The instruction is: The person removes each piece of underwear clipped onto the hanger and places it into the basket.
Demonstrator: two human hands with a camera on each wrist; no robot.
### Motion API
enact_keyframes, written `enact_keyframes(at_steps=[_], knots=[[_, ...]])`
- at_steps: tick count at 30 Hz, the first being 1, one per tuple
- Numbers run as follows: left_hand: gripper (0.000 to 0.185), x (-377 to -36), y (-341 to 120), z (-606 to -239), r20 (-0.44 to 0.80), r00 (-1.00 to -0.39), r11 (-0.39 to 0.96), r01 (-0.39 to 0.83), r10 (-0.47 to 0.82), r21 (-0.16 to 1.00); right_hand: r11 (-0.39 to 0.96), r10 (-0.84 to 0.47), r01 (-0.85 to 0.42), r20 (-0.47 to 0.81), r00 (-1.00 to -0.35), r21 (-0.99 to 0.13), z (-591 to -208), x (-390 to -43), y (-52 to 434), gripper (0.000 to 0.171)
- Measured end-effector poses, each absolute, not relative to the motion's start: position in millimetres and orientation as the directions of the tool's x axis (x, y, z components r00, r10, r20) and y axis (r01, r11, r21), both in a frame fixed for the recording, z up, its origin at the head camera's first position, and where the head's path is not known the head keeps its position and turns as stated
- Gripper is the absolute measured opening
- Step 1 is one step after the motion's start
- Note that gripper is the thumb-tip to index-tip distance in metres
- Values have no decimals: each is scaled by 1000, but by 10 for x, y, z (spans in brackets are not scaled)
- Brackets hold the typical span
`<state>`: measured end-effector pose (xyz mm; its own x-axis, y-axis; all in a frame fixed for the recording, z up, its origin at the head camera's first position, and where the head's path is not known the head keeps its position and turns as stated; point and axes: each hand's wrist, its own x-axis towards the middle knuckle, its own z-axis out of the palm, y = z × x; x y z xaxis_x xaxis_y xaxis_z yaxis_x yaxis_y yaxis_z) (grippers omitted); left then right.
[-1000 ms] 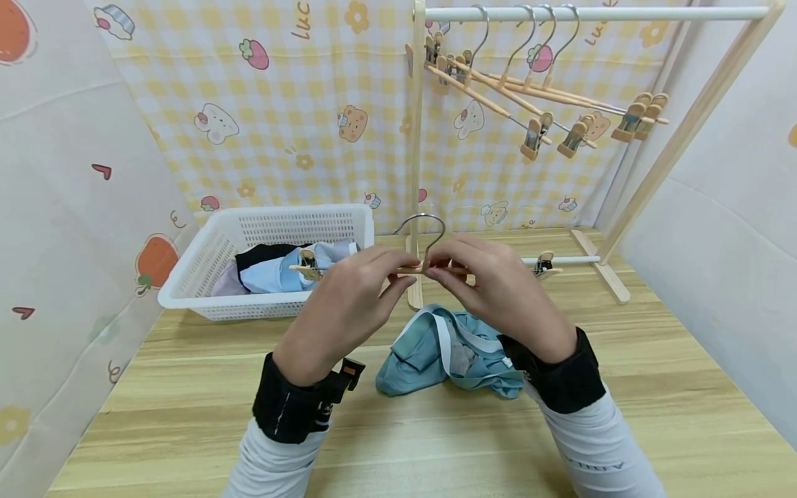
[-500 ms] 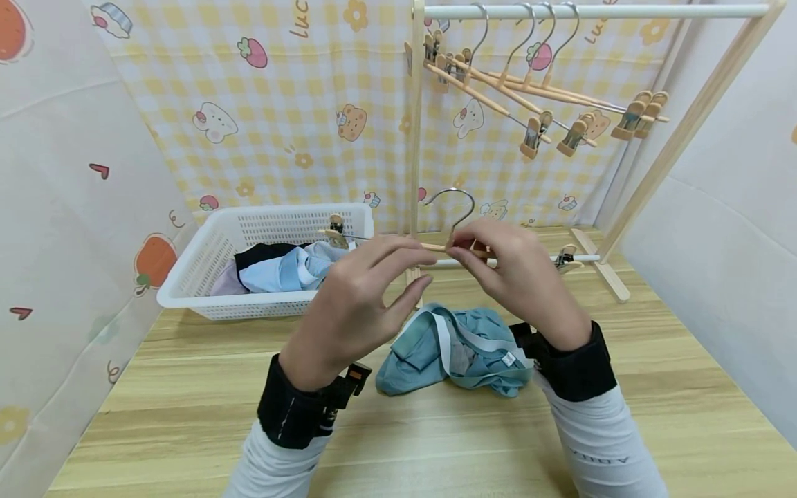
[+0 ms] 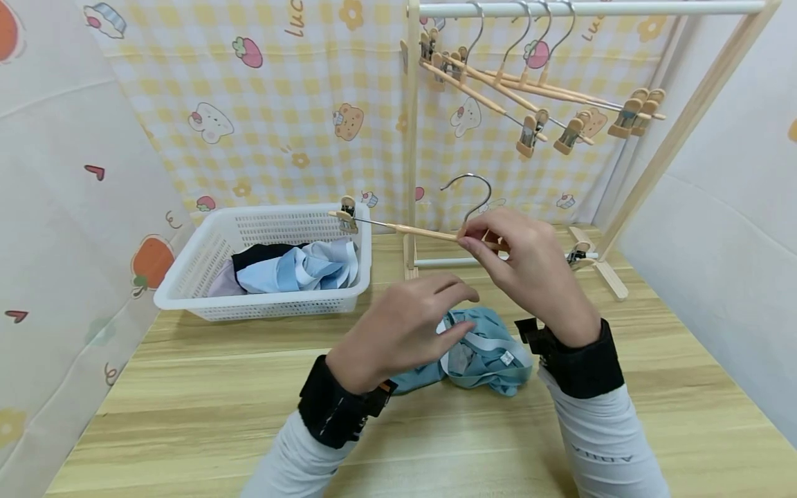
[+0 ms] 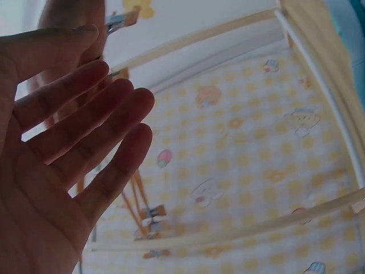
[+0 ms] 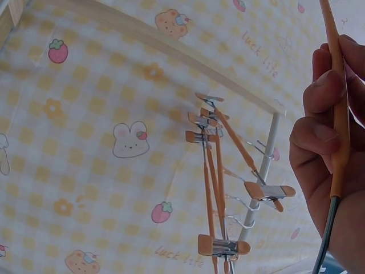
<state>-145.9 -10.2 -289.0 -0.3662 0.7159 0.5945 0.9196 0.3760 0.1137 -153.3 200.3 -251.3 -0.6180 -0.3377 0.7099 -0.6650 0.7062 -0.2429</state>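
My right hand (image 3: 529, 266) pinches a clip hanger (image 3: 429, 233) near the foot of its metal hook, above the table. One clip (image 3: 347, 213) of this hanger overlaps the basket's right rim in the head view. In the right wrist view, fingers curl round its tan bar (image 5: 340, 131). My left hand (image 3: 405, 325) is lower and to the left, holding nothing, its fingers loosely bent; the left wrist view shows the bare palm (image 4: 40, 217). Under the left hand lies a crumpled teal garment (image 3: 492, 353) with a pale waistband, partly hidden by that hand.
A white basket (image 3: 274, 304) with folded blue, black and lilac clothes (image 3: 299, 266) stands at the back left. On the wooden rack (image 3: 412, 138) at the back right, several clip hangers (image 3: 510, 86) hang from the white rail (image 3: 598, 8). A checked curtain (image 3: 280, 104) closes the back.
The left hand has let go of the hanger and moved down and right, over the teal garment. The right hand has carried the hanger up and to the right.
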Motion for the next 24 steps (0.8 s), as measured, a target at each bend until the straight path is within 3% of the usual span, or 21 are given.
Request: enact_keyframes(at_steps=[7, 17, 24], knots=[[39, -1523, 81, -3101, 474, -425, 399, 903, 771, 160, 707, -332, -667, 723, -606, -235, -2498, -1519, 2020, 6], [66, -1662, 229, -3445, 109, -656, 637, 753, 747, 167, 706, -340, -672, 724, -600, -225, -2491, -1503, 2026, 5], [74, -1771, 272, -3731, -44, -693, 690, 705, 719, 165, 705, -348, -672, 715, -606, -226, -2478, -1495, 2019, 4]])
